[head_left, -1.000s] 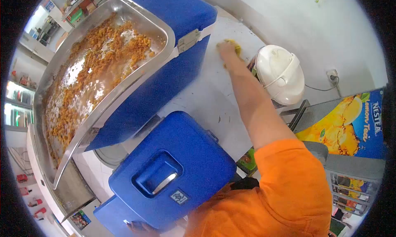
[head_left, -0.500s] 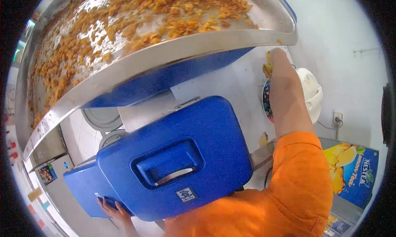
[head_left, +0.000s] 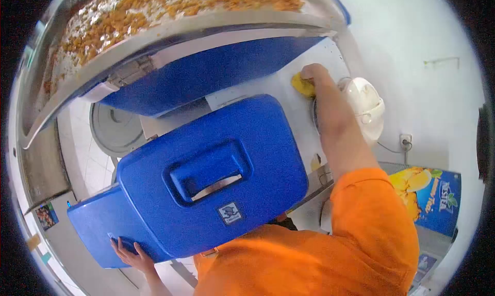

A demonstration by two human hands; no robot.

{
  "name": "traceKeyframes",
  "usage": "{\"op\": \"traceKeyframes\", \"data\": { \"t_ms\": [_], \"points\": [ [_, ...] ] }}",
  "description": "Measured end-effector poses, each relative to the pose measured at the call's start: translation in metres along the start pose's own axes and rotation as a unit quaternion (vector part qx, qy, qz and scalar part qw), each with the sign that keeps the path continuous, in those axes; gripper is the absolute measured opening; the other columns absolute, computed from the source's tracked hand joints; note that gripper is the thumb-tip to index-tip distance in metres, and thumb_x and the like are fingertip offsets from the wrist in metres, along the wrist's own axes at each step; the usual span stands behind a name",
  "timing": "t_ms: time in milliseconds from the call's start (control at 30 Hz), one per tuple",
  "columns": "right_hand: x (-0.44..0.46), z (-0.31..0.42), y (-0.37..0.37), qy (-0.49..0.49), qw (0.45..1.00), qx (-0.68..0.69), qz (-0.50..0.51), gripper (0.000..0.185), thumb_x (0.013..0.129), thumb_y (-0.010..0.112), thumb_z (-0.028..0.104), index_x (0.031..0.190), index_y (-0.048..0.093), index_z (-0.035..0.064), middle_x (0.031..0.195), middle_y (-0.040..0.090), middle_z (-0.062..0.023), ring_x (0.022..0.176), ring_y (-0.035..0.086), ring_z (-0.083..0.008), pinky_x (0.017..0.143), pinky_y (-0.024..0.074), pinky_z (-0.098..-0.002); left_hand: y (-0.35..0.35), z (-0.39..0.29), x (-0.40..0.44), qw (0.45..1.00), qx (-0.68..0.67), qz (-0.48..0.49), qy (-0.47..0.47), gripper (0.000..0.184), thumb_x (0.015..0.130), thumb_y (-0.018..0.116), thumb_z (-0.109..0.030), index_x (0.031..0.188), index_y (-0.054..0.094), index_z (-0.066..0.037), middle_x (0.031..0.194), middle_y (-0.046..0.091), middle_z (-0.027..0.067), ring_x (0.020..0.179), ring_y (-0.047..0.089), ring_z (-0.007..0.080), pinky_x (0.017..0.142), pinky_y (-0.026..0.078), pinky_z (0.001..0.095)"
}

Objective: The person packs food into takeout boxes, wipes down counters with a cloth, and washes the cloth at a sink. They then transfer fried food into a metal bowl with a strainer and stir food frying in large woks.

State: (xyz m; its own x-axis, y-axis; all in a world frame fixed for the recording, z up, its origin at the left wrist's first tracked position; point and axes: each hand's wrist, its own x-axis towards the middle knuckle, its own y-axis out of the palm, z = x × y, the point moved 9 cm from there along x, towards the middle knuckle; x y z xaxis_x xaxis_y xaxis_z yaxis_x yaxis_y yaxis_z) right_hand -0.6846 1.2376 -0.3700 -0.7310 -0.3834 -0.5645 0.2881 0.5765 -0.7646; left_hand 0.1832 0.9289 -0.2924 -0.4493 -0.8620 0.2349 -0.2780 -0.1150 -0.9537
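My right hand (head_left: 314, 73) is closed on a yellow cloth (head_left: 303, 85), which lies against the white tabletop (head_left: 276, 90) between the rear blue box and the white appliance. With its fingers spread, my left hand (head_left: 133, 256) rests against the lower left side of a blue cooler box (head_left: 211, 167). That box is tilted in front of my orange-clad body, with a recessed handle and a small sticker on its lid. Part of the right hand's fingers is hidden by the hand itself.
A metal tray (head_left: 170, 30) with orange-brown crumbs sits on another blue box (head_left: 216, 66). A white rice cooker (head_left: 365, 108) stands beside my right forearm. A Nestea panel (head_left: 433, 198) is at the right, a round grey lid (head_left: 116, 128) at the left.
The view has swung, so the tray sits higher in it. The front blue box shows more of its side, and my left hand is more visible on it. The yellow cloth has shifted on the table.
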Motion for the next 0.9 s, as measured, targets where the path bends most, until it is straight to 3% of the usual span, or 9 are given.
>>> {"op": "traceKeyframes", "data": {
  "t_ms": [100, 167, 233, 300, 367, 467, 700, 800, 900],
  "points": [
    [0.016, 0.018, 0.04, -0.087, 0.992, -0.064, -0.07, 0.038, 0.09, 0.058, 0.041, 0.105, 0.078, 0.0113, 0.112, 0.074, -0.0129, 0.099, 0.071, -0.0317, 0.087, 0.0564, -0.043, -0.001, 0.006, -0.001, 1.0, -0.002, -0.022, 0.008, 0.068, 0.099, 0.052, -0.058, 0.136, 0.056, -0.001, 0.152, 0.044, 0.0263, 0.139, 0.043, 0.0457, 0.113, 0.034, 0.0565],
    [0.009, 0.018, 0.082, -0.027, 0.918, 0.392, -0.058, 0.029, 0.092, 0.057, 0.032, 0.098, 0.073, 0.0086, 0.093, 0.071, -0.0126, 0.083, 0.068, -0.0279, 0.077, 0.0538, -0.0462, -0.004, 0.004, -0.002, 0.999, 0.006, -0.034, 0.014, 0.069, 0.099, 0.051, -0.06, 0.135, 0.057, -0.001, 0.15, 0.046, 0.0269, 0.137, 0.044, 0.0464, 0.113, 0.036, 0.057],
    [0.054, 0.041, 0.157, -0.117, 0.867, 0.482, -0.05, 0.025, 0.096, 0.054, 0.027, 0.097, 0.069, 0.0062, 0.081, 0.068, -0.0149, 0.075, 0.066, -0.0266, 0.07, 0.0516, -0.0489, 0.003, 0.02, -0.015, 0.999, 0.023, -0.037, 0.021, 0.07, 0.099, 0.051, -0.061, 0.134, 0.058, 0.0, 0.149, 0.047, 0.0275, 0.136, 0.046, 0.0468, 0.112, 0.037, 0.0573],
    [0.06, 0.103, 0.21, -0.299, 0.918, -0.21, -0.157, 0.032, 0.101, 0.051, 0.032, 0.105, 0.068, 0.0052, 0.085, 0.07, -0.0177, 0.079, 0.068, -0.0299, 0.073, 0.0522, -0.0486, 0.003, 0.021, -0.008, 0.998, 0.024, -0.046, 0.029, 0.071, 0.098, 0.051, -0.062, 0.134, 0.058, 0.0, 0.148, 0.047, 0.0282, 0.135, 0.046, 0.0471, 0.111, 0.037, 0.0576],
    [-0.041, 0.043, 0.148, -0.075, 0.888, 0.365, -0.269, 0.034, 0.098, 0.055, 0.032, 0.098, 0.07, 0.0013, 0.093, 0.072, -0.022, 0.089, 0.071, -0.0381, 0.079, 0.0536, -0.0481, -0.002, 0.014, -0.009, 0.999, 0.014, -0.046, 0.026, 0.072, 0.098, 0.05, -0.063, 0.134, 0.058, 0.0, 0.148, 0.047, 0.0289, 0.135, 0.047, 0.047, 0.111, 0.038, 0.0579],
    [-0.165, 0.032, 0.007, 0.024, 0.963, 0.24, -0.116, 0.038, 0.095, 0.06, 0.034, 0.1, 0.071, -0.0015, 0.104, 0.071, -0.0253, 0.102, 0.068, -0.0426, 0.086, 0.0546, -0.0473, 0.0, 0.015, -0.011, 0.998, 0.019, -0.049, 0.021, 0.071, 0.098, 0.051, -0.062, 0.133, 0.058, 0.0, 0.147, 0.047, 0.0278, 0.135, 0.046, 0.0466, 0.11, 0.038, 0.0576],
    [-0.126, -0.028, -0.054, 0.207, 0.869, 0.346, -0.286, 0.037, 0.091, 0.061, 0.03, 0.115, 0.071, 0.0042, 0.116, 0.071, -0.0207, 0.111, 0.068, -0.0387, 0.096, 0.0534, -0.0493, 0.011, 0.032, -0.014, 0.998, 0.029, -0.047, 0.026, 0.074, 0.097, 0.051, -0.065, 0.131, 0.059, -0.001, 0.149, 0.046, 0.0261, 0.136, 0.046, 0.0443, 0.11, 0.038, 0.0562],
    [0.001, -0.025, 0.007, 0.174, 0.814, 0.408, -0.374, 0.037, 0.092, 0.06, 0.03, 0.118, 0.07, 0.0058, 0.116, 0.071, -0.0205, 0.116, 0.065, -0.0403, 0.098, 0.0506, -0.054, 0.01, 0.028, -0.014, 0.999, 0.031, -0.038, 0.022, 0.074, 0.097, 0.05, -0.065, 0.131, 0.058, 0.0, 0.148, 0.046, 0.0267, 0.135, 0.046, 0.046, 0.11, 0.037, 0.0569],
    [0.044, 0.009, 0.026, 0.086, 0.888, 0.353, -0.282, 0.038, 0.093, 0.059, 0.03, 0.121, 0.069, 0.007, 0.117, 0.07, -0.021, 0.12, 0.061, -0.0423, 0.1, 0.0478, -0.0578, 0.008, 0.021, -0.013, 0.998, 0.032, -0.034, 0.031, 0.072, 0.098, 0.051, -0.063, 0.132, 0.058, 0.0, 0.148, 0.046, 0.028, 0.135, 0.045, 0.0476, 0.111, 0.036, 0.058]
  ]
}}
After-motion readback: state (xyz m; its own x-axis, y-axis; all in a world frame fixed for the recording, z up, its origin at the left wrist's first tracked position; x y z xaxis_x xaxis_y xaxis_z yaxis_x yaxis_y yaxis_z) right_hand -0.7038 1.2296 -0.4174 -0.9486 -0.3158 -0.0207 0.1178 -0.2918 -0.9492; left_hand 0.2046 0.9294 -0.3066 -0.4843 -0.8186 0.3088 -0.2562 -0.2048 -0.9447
